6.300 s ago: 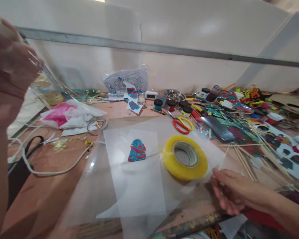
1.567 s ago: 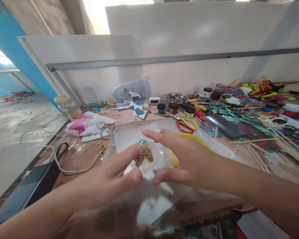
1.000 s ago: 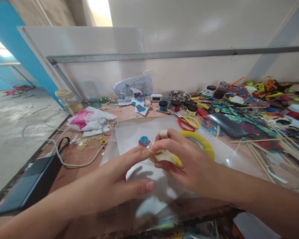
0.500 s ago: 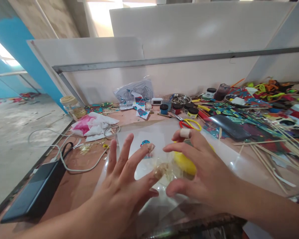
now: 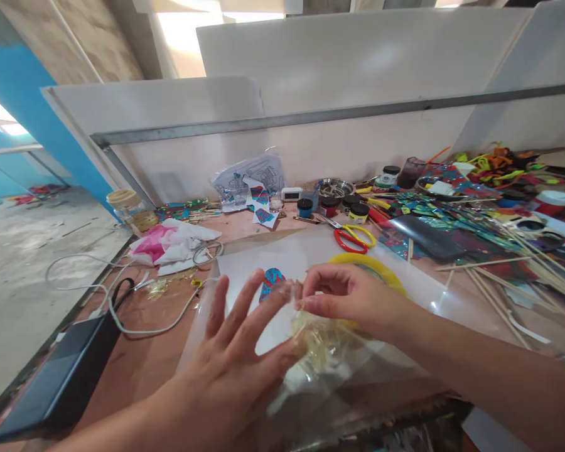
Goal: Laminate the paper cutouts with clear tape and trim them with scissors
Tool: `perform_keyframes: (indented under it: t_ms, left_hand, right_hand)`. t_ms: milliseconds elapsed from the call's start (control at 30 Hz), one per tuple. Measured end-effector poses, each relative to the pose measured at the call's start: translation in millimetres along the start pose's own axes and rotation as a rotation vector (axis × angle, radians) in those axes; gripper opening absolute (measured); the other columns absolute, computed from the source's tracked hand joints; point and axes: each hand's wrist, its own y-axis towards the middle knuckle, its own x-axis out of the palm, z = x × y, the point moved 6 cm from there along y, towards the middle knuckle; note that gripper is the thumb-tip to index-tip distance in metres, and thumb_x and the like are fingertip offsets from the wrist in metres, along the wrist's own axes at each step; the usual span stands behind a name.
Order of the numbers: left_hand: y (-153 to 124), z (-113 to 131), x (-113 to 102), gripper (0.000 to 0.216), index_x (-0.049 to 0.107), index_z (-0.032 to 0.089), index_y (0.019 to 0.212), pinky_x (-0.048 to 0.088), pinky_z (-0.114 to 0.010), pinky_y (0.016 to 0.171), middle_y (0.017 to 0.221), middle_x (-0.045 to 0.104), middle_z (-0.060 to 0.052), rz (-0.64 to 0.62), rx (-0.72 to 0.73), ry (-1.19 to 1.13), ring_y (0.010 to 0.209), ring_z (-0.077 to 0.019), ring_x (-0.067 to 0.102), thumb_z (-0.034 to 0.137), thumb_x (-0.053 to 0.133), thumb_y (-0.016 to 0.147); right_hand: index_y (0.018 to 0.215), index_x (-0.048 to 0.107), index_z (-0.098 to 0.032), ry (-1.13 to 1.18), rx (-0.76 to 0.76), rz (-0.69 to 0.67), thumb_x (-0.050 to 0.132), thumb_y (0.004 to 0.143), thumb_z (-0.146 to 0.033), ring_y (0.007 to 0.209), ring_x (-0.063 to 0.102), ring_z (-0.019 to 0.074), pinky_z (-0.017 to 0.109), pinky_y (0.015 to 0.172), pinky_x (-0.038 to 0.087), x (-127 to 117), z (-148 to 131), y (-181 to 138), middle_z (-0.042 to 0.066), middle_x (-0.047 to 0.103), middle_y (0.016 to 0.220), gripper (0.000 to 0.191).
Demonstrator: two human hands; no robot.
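Observation:
My left hand (image 5: pixel 235 358) hovers over the clear plastic sheet (image 5: pixel 433 295) with fingers spread; a crumpled wad of clear sticky tape (image 5: pixel 317 342) clings to its fingertips. My right hand (image 5: pixel 353 295) pinches the top of that tape wad between thumb and forefinger. Behind the fingers a blue-and-red patterned cutout (image 5: pixel 270 280) lies on white paper (image 5: pixel 282 260) under the sheet. A yellow tape roll (image 5: pixel 374 267) sits partly hidden behind my right hand.
Red-and-yellow scissors (image 5: pixel 353 237), small paint pots (image 5: pixel 358 212), a metal bowl (image 5: pixel 334 186), wooden skewers (image 5: pixel 494 276) and coloured scraps crowd the right. A pink-and-white bag (image 5: pixel 169 238), a white cable (image 5: pixel 136 314) and a dark flat device (image 5: pixel 51 380) lie left. A white partition stands behind.
My right hand has gone from spread fingers to a pinch on the tape wad. The wad has stretched out between both hands. The left hand stays spread.

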Motion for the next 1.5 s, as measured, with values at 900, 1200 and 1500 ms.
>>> perform_keyframes:
  t_ms: [900,1200,1500]
  left_hand:
    - [8,-1,18,0.038,0.056,0.029,0.132,-0.004,-0.066,0.125,0.172,0.016,-0.009,-0.163,-0.014,0.057,0.159,-0.0356,-0.009,0.026,0.065,0.094]
    - [6,5,23,0.042,0.057,0.032,0.134,-0.01,-0.061,0.126,0.172,0.02,-0.008,-0.204,0.0,-0.015,0.159,-0.0315,-0.008,0.024,0.066,0.094]
    - [1,-29,21,0.042,0.051,0.031,0.142,0.037,-0.057,0.121,0.165,0.037,-0.009,-0.209,-0.273,-0.472,0.155,-0.028,0.027,0.029,0.054,0.1]
  right_hand:
    - [0.137,0.052,-0.024,-1.141,-0.601,0.074,0.057,0.099,-0.054,0.128,0.047,0.0336,0.052,0.111,0.04,5,-50,-55,0.013,0.056,0.13,0.048]
    - [0.099,0.061,-0.019,-0.86,-0.587,-0.009,0.054,0.1,-0.007,0.096,0.055,0.0206,0.039,0.091,0.051,20,-32,-52,0.004,0.061,0.094,0.014]
    - [0.109,0.058,-0.023,-1.193,-0.672,0.199,0.049,0.091,-0.002,0.116,0.056,0.0301,0.049,0.101,0.05,-1,-26,-88,0.011,0.061,0.116,0.029]
